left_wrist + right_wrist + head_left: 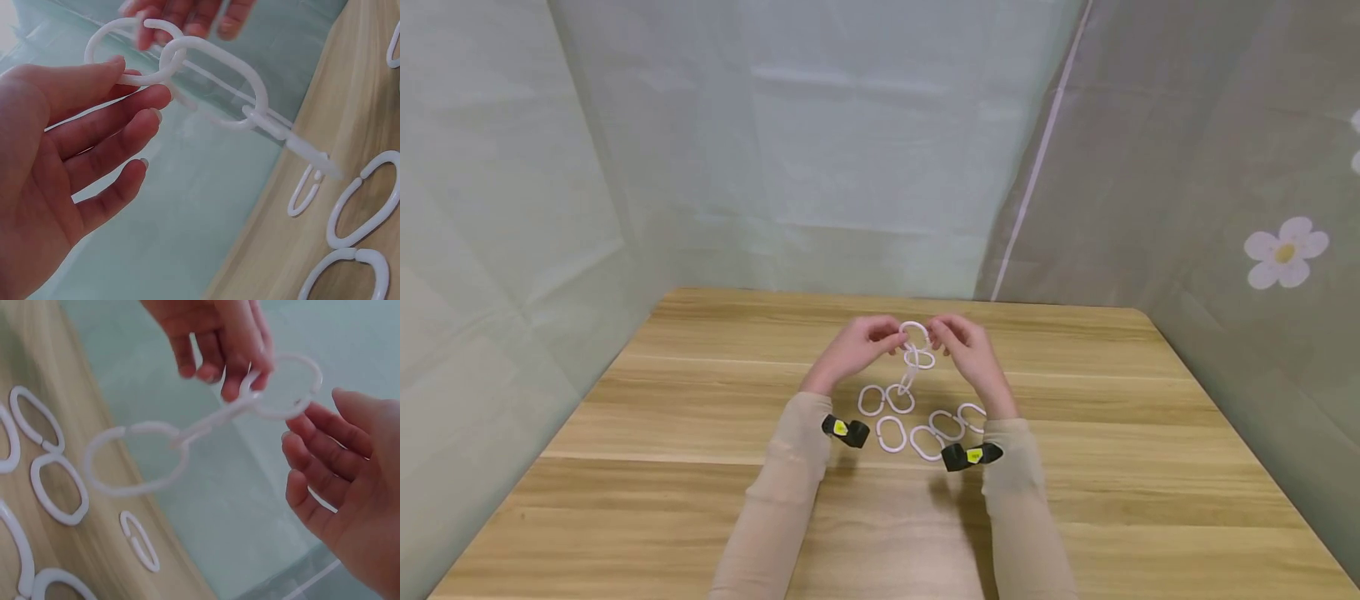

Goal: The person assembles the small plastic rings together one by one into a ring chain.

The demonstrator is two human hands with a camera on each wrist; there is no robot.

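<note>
I see the wooden surface (700,417) ringed by pale curtains (850,150). Above its middle, my left hand (853,350) and right hand (970,350) each pinch the top link of a white ring chain (913,358), which dangles toward loose rings (925,433) lying below.

Showing smooth, glossy white plastic in the linked rings (914,354), matt grained wood in the table (700,417), and thin, faintly sheened cloth in the backdrop (850,150).
</note>
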